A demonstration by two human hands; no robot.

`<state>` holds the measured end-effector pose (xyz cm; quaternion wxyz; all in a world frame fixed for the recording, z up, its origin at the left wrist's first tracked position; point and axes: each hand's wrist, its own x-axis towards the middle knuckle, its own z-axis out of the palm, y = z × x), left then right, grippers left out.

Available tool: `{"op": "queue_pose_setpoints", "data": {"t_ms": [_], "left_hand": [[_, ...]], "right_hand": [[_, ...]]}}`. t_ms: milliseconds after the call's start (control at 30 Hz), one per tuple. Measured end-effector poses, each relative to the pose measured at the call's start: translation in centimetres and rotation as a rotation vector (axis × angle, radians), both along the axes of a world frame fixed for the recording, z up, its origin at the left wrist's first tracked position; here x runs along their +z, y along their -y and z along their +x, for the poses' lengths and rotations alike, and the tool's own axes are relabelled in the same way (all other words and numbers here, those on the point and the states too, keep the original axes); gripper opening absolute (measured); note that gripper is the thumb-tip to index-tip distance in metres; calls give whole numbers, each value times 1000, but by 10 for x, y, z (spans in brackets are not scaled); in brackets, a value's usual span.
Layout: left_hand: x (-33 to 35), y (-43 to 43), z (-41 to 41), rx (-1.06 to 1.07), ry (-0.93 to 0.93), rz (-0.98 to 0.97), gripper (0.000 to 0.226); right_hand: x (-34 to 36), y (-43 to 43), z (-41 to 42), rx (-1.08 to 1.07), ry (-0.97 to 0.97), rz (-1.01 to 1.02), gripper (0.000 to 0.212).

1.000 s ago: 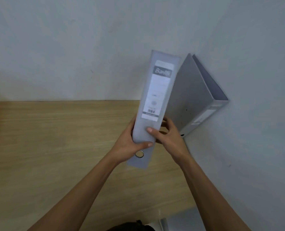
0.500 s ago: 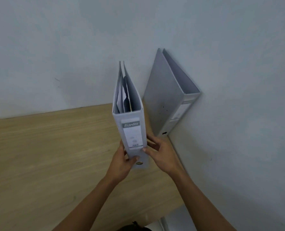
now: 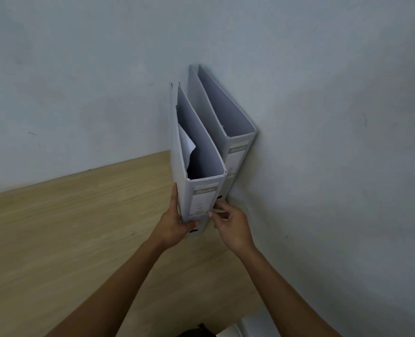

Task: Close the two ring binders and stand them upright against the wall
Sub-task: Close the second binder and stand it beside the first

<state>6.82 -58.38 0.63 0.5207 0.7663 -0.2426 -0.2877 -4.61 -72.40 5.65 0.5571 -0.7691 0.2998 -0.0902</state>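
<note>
Two grey ring binders stand upright in the corner, spines toward me. The far binder (image 3: 238,152) leans against the right wall (image 3: 335,142). The near binder (image 3: 202,195), with loose white sheets showing inside its top, stands right beside it on the wooden table (image 3: 80,227). My left hand (image 3: 174,224) grips the near binder's lower spine and left cover. My right hand (image 3: 230,224) touches the spine's right edge with its fingertips. Both binders are closed.
Pale walls meet in a corner behind the binders. The table's right side runs along the right wall, and its near edge shows at the bottom right, beside a pale object (image 3: 245,327).
The near binder went from tilted in the air to upright, and has moved right until it stands against the far binder. Both hands stayed on its lower spine.
</note>
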Motion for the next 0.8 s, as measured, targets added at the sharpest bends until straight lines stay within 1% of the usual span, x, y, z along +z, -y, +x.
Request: {"op": "queue_pose_setpoints", "data": {"t_ms": [233,400,467,567,667,800], "left_hand": [[-3,24,18,48,41,39,115],[-1,39,31,35,43,46,118],[1,45,35,39,24,46,119],[0,51,41,48,9,38,119],[-4,53,48,44,15,40,116],[-9,54,56,42,30,45,112]], "right_hand": [[-9,21,26,-111,-36,74,28],[-18,33,36,-160,-39,132,23],[-21,37,40,-162,-46,159,24],[-25,39,47,-140,-43,209,19],[-28,42,53,-134,-41,243,19],[-31,45,60,-136,-43,268,13]]}}
